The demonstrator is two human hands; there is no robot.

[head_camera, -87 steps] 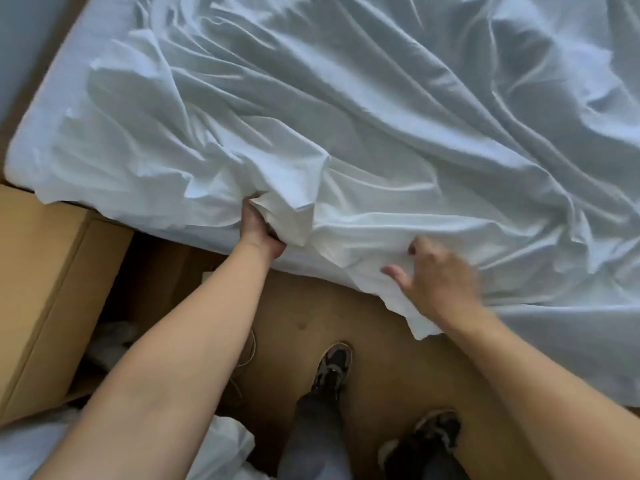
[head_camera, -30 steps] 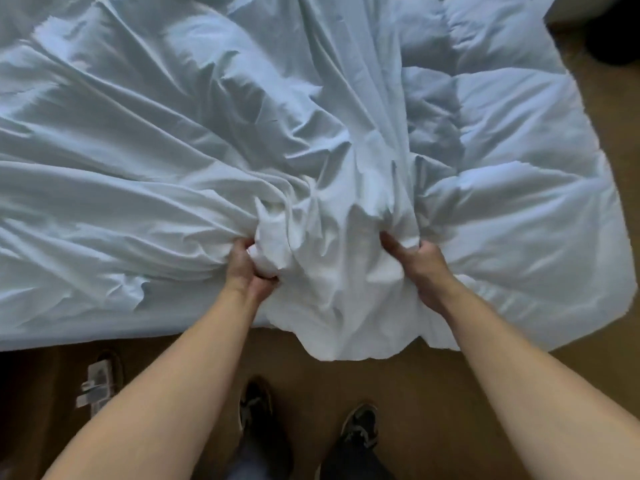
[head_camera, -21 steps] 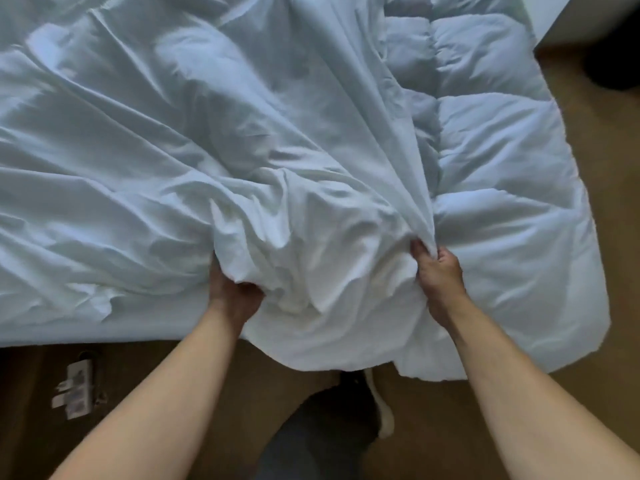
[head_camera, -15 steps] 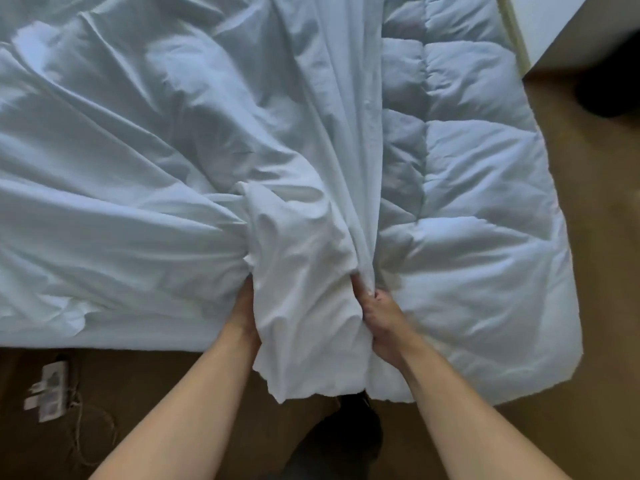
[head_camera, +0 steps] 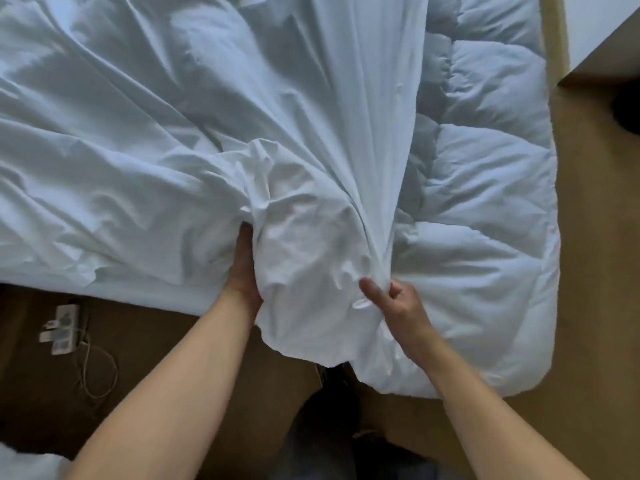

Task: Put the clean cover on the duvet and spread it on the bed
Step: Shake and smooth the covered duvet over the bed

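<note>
left hand [head_camera: 244,268] grips and right hand [head_camera: 398,303] pinches the bunched thin white fabric cover [head_camera: 304,237], seemingly to drag it over the quilted white duvet [head_camera: 485,237] right of them.

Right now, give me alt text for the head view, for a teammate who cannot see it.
Seen from above, the left hand and right hand hold a bunched edge of the white cover, with the quilted duvet lying bare to its right. A power strip lies on the brown floor at left.
</note>
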